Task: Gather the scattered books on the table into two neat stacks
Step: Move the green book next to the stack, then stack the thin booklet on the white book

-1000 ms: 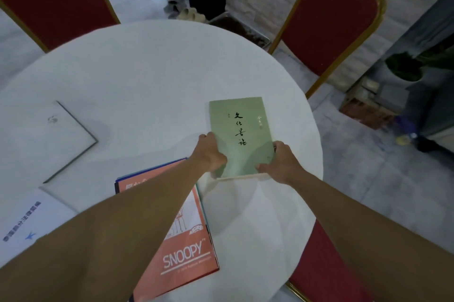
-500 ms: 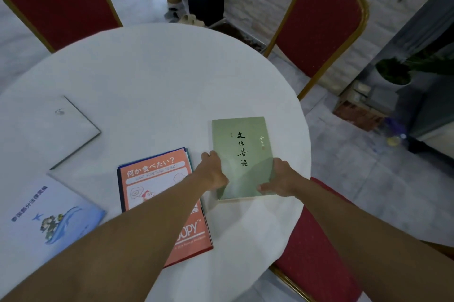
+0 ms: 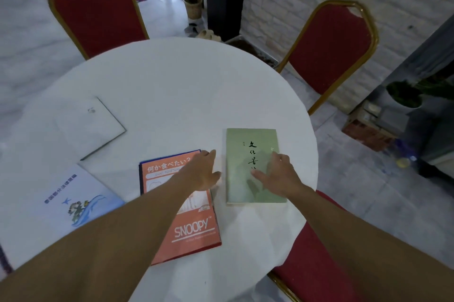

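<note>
A green book (image 3: 243,171) with black characters lies flat near the right edge of the round white table (image 3: 177,85). My right hand (image 3: 277,173) rests on its cover with the fingers spread. My left hand (image 3: 204,171) hovers open between the green book and an orange Snoopy book (image 3: 194,225), which lies on top of a blue book whose edge shows. A pale blue-and-white book (image 3: 61,201) sits at the left front. Farther back on the left lies a white book (image 3: 91,124).
Red chairs with gold frames stand at the back left (image 3: 98,14), at the back right (image 3: 329,48) and close on my right (image 3: 309,264). A potted plant (image 3: 192,1) and a dark pillar are behind the table. Boxes and another plant (image 3: 403,95) sit on the floor at the right.
Both hands held the green book by its near corners and drew it toward me. Now it lies on the table beside the orange book, and both hands have let go and opened.
</note>
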Demonstrator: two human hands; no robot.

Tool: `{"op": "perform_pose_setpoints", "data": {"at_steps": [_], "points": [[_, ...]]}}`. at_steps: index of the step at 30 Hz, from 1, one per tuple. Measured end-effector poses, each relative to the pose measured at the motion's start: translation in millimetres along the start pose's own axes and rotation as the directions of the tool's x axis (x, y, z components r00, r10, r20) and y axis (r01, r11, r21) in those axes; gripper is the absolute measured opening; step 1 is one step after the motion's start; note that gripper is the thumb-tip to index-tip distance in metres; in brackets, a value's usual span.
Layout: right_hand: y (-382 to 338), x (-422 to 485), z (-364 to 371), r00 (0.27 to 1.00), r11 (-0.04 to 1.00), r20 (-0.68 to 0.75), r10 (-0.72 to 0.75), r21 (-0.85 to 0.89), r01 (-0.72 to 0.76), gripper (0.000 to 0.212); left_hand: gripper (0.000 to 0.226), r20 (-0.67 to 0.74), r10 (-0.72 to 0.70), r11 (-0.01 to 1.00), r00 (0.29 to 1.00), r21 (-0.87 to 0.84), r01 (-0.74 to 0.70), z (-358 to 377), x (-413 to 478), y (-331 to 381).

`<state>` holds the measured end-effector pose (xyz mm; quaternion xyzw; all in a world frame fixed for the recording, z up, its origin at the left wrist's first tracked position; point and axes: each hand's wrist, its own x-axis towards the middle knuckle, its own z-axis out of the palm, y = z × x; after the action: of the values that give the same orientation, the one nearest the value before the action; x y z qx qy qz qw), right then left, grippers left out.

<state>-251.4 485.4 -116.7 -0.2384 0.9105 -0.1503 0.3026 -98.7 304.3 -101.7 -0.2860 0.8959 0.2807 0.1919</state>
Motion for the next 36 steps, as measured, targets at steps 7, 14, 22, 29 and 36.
{"op": "perform_pose_setpoints", "data": {"at_steps": [7, 14, 22, 29, 36], "points": [[-59.9, -2.5, 4.3, 0.990, 0.984, 0.033, -0.137, -0.108, 0.140, 0.098, 0.077, -0.100, -0.108, 0.993, 0.989, 0.036, 0.112, -22.3, -39.4, -47.9], [-118.4, 0.8, 30.6, 0.960, 0.942, 0.098, -0.262, -0.191, 0.276, 0.096, 0.076, -0.138, -0.298, 0.954, 0.945, -0.005, 0.300, -42.4, -74.1, -113.4], [-185.7, 4.7, 72.3, 0.910, 0.894, 0.191, -0.367, -0.199, 0.402, 0.083, 0.068, -0.080, -0.504, 0.861, 0.860, -0.120, 0.494, -39.1, -102.3, -183.1], [-242.9, 9.2, 106.2, 0.882, 0.896, 0.239, -0.405, -0.088, 0.435, 0.050, 0.066, 0.033, -0.598, 0.789, 0.801, -0.147, 0.596, -26.6, -112.8, -231.9], [-286.5, 24.5, 145.1, 0.879, 0.890, 0.261, -0.399, -0.120, 0.440, 0.074, 0.084, -0.053, -0.630, 0.773, 0.775, -0.129, 0.621, -17.0, -111.4, -278.5]]}}
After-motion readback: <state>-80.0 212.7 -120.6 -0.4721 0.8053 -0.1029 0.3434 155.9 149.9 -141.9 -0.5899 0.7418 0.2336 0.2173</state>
